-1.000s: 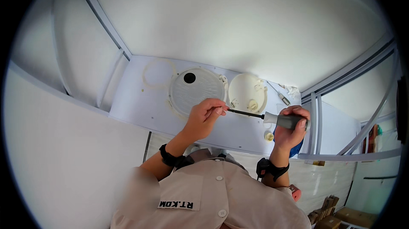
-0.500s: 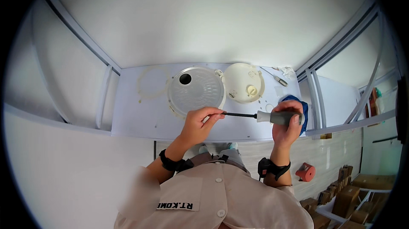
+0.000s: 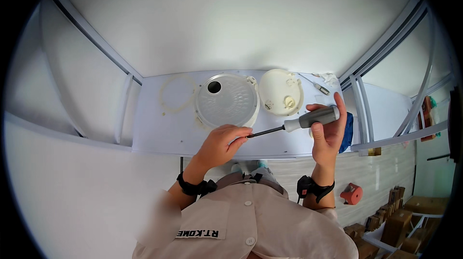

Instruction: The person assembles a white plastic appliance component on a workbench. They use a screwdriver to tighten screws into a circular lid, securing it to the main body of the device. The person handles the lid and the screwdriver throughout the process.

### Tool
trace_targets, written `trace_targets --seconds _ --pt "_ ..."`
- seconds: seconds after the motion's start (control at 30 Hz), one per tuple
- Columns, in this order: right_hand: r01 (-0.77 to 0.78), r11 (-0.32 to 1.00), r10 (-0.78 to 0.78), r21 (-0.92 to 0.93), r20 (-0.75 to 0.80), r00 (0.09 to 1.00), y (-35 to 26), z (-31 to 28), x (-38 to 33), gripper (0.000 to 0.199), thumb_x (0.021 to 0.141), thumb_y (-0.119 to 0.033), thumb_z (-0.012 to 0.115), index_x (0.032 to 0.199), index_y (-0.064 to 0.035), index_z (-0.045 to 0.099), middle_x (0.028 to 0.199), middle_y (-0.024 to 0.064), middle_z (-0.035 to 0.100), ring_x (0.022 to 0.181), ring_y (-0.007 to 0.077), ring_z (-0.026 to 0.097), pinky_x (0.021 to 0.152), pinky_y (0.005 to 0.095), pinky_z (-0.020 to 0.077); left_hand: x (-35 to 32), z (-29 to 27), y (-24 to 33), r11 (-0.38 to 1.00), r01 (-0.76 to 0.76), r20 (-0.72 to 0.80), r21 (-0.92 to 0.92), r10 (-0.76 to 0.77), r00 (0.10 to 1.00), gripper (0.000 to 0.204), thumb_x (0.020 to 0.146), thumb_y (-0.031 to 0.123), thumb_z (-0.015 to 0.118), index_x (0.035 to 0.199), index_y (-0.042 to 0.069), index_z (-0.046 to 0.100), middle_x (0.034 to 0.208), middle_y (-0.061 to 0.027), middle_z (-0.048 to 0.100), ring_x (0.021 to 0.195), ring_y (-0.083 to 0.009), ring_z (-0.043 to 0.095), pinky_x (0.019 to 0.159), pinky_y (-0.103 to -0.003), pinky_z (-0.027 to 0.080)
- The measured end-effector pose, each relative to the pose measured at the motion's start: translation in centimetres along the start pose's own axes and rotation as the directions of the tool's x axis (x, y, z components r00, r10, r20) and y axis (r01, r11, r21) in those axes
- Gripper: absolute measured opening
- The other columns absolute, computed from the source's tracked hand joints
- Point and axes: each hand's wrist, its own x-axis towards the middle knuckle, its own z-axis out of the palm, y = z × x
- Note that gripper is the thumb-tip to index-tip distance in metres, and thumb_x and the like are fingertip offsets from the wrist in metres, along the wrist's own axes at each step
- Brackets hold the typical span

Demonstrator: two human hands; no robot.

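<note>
A screwdriver (image 3: 311, 118) with a grey handle and dark shaft is held in the air over the front of the table. Its tip end is pinched between the thumb and fingers of my left hand (image 3: 219, 145). My right hand (image 3: 329, 139) supports the handle with a loose grip, thumb below it and some fingers stretched out behind. Whether a small part sits at the tip, my left fingers hide. Beyond my hands lie a round metallic cover (image 3: 227, 104) with a dark round hole and a round cream-coloured housing (image 3: 270, 85) with a small knob.
On the white table (image 3: 149, 133) lie a thin cream ring (image 3: 163, 96), a second screwdriver (image 3: 320, 88) and several tiny loose bits. Blue cloth-like material (image 3: 348, 131) is at the right edge. Metal frame bars (image 3: 362, 109) flank the table. A red roll (image 3: 354, 194) stands on the floor.
The screwdriver has tilted, its handle end now higher and farther away. My right fingers have loosened and spread from around the handle. My left hand keeps its pinch at the tip end.
</note>
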Motion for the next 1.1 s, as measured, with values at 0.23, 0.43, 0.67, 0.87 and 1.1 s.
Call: trace_targets --seconds 0.23,0.43,0.67,0.87,1.1 --pt "0.07 0.993 -0.087 0.097 0.183 0.979 0.0 4.5 0.7 0.077 0.102 -0.006 0.069 0.166 -0.0036 0.026 0.138 0.0229 0.059 0.124 0.0297 0.065 0.106 0.0454 0.0535 -0.5 -1.1 -1.5 0.957 -0.041 -0.123 0.286 0.079 0.989 0.035 0.086 0.001 0.079 0.121 0.005 0.072 0.099 -0.0032 0.081 0.095 -0.0277 0.072 0.092 -0.042 0.053" --pt "0.134 0.989 -0.145 0.058 0.295 0.945 0.5 7.7 1.9 0.069 0.102 -0.003 0.067 0.163 -0.0016 0.034 0.139 0.0228 0.062 0.127 0.0297 0.065 0.107 0.0427 0.0531 -1.1 -1.2 -2.4 0.942 0.009 -0.233 0.336 0.074 0.97 0.035 0.087 0.002 0.078 0.122 0.006 0.073 0.097 -0.0028 0.079 0.091 -0.0279 0.07 0.088 -0.042 0.053" --pt "0.206 0.977 -0.182 -0.06 0.279 0.943 0.1 8.9 2.5 0.065 0.101 -0.003 0.069 0.16 -0.0005 0.042 0.137 0.0226 0.066 0.124 0.0287 0.068 0.105 0.0411 0.0544 -1.0 0.0 -2.7 0.942 0.028 -0.2 0.336 0.042 0.979 0.039 0.086 0.006 0.081 0.124 0.007 0.073 0.098 -0.0023 0.081 0.093 -0.0261 0.072 0.09 -0.043 0.053" --pt "0.284 0.943 -0.222 -0.175 0.308 0.925 0.7 8.8 3.1 0.064 0.097 -0.002 0.072 0.156 0.0005 0.047 0.135 0.0201 0.069 0.113 0.027 0.07 0.094 0.0364 0.0567 -0.8 0.2 -3.4 0.936 0.014 -0.192 0.352 0.057 0.98 0.038 0.086 0.008 0.083 0.123 0.008 0.075 0.097 -0.0009 0.082 0.094 -0.0229 0.073 0.09 -0.04 0.053" --pt "0.266 0.93 -0.158 -0.255 0.377 0.913 0.3 8.5 3.5 0.071 0.094 -0.01 0.082 0.156 0.0007 0.047 0.127 0.0188 0.067 0.12 0.028 0.068 0.1 0.0407 0.0563 -1.0 0.5 -3.6 0.954 0.026 -0.241 0.299 0.05 0.969 0.038 0.081 0.007 0.086 0.119 0.007 0.077 0.095 -0.0018 0.082 0.096 -0.023 0.073 0.092 -0.039 0.052"
